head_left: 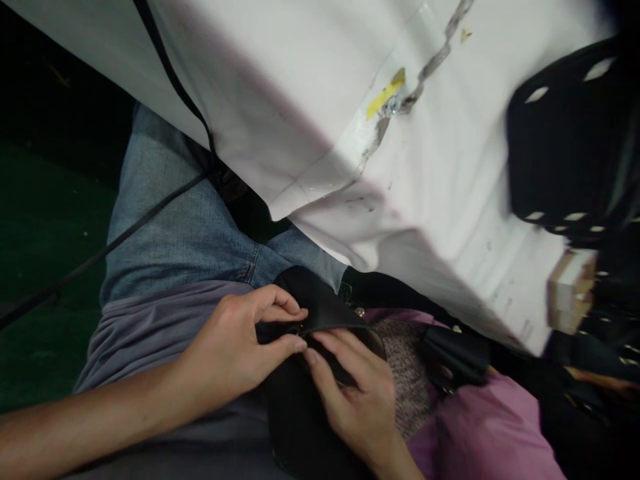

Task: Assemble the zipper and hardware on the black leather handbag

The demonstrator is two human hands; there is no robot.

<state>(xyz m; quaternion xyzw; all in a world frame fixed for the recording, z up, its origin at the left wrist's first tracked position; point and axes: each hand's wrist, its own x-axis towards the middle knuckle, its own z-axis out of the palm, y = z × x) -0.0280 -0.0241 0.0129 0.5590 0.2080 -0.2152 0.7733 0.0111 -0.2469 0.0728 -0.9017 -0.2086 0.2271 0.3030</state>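
A black leather piece lies on my lap, just below the edge of the white table. My left hand pinches its folded edge between thumb and fingers. My right hand rests on the same black piece, its fingers pressing the flap close to the left fingertips. A small metal fitting shows between the two hands. More black leather runs down under my right wrist.
A pink cloth and a speckled patch lie to the right on my lap. Black perforated pieces sit on the table's right side beside a small cardboard box. A black cord crosses my jeans.
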